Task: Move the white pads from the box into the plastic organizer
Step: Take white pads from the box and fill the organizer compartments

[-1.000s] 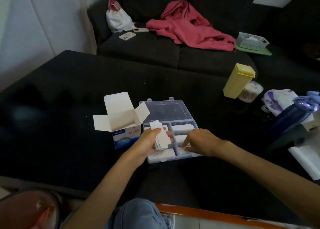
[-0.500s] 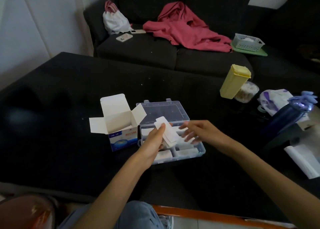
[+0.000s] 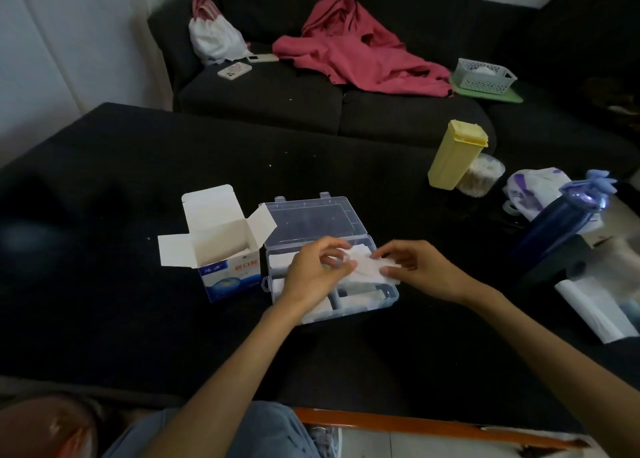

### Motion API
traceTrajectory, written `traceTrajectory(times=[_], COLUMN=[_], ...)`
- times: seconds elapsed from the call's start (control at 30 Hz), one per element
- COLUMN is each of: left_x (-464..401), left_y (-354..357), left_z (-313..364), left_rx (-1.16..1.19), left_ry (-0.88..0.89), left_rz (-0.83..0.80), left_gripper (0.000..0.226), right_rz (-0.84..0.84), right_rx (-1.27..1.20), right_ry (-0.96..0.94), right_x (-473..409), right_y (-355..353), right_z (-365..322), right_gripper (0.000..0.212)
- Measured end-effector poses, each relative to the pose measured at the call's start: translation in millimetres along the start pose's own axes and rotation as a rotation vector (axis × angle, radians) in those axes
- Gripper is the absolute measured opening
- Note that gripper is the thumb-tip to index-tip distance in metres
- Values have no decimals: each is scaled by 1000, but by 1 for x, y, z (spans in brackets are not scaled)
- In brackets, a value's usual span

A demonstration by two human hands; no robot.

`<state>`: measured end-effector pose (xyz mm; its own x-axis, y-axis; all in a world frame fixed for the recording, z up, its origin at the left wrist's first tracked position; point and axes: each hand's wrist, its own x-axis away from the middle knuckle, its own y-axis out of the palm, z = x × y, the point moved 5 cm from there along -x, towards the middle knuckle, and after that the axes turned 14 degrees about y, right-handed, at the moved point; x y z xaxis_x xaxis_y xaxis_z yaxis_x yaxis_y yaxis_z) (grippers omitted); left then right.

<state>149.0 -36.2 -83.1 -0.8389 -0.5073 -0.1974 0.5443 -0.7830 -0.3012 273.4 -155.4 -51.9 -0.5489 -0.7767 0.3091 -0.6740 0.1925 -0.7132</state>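
Observation:
A clear plastic organizer (image 3: 363,301) lies open on the black table, its lid (image 3: 311,220) folded back. Several compartments hold white pads. To its left stands the small white and blue box (image 3: 221,249), flaps open. Above the organizer, my left hand (image 3: 313,272) and my right hand (image 3: 420,269) both hold a small stack of white pads (image 3: 369,269) between them. My left fingers curl round its left end and my right thumb and fingers pinch its right end.
A yellow flip-top container (image 3: 455,154) and a jar of cotton swabs (image 3: 479,177) stand at the back right. A dark blue bottle (image 3: 557,222), a plastic bag (image 3: 533,191) and a white roll (image 3: 595,308) crowd the right edge. A dark sofa (image 3: 277,90) lies behind.
My right hand rose from the organizer's front compartment and met my left hand, now pinching the stack of pads. The stack moved right, over the organizer's middle.

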Motion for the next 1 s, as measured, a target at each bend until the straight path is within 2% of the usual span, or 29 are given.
traceTrajectory(times=[0.17, 0.23, 0.37, 0.5, 0.6, 0.7, 0.8, 0.9, 1.0], left_x=[8, 10, 7, -5, -9, -8, -6, -5, -4], left_y=[3, 5, 4, -2, -1, -8, -31, -42, -42], left_z=[-5, -4, 3, 6, 2, -2, -9, -9, -6], left_rx=[-577, -674, -640, -511, -409, -350, -318, -328, -305], left_ry=[102, 136, 155, 55, -1, -10, -64, -71, -35], left_rz=[-170, -204, -262, -257, -329, -297, -71, 6, 6], left_gripper=[23, 26, 29, 40, 38, 34, 32, 28, 27], right_rz=[-48, -84, -131, -196, -243, -184, -38, -160, -201], right_rx=[258, 256, 230, 8, -43, -66, 255, 617, 735], right_ry=[-40, -22, -16, 37, 65, 129, 135, 33, 35], right_x=[-10, -14, -17, -17, -18, -20, -15, -9, -9], right_y=[20, 24, 16, 0, -1, -4, -8, 17, 29], right_z=[10, 12, 6, -10, -19, -17, -6, 2, 4], right_gripper=[22, 24, 24, 26, 27, 28, 23, 22, 26])
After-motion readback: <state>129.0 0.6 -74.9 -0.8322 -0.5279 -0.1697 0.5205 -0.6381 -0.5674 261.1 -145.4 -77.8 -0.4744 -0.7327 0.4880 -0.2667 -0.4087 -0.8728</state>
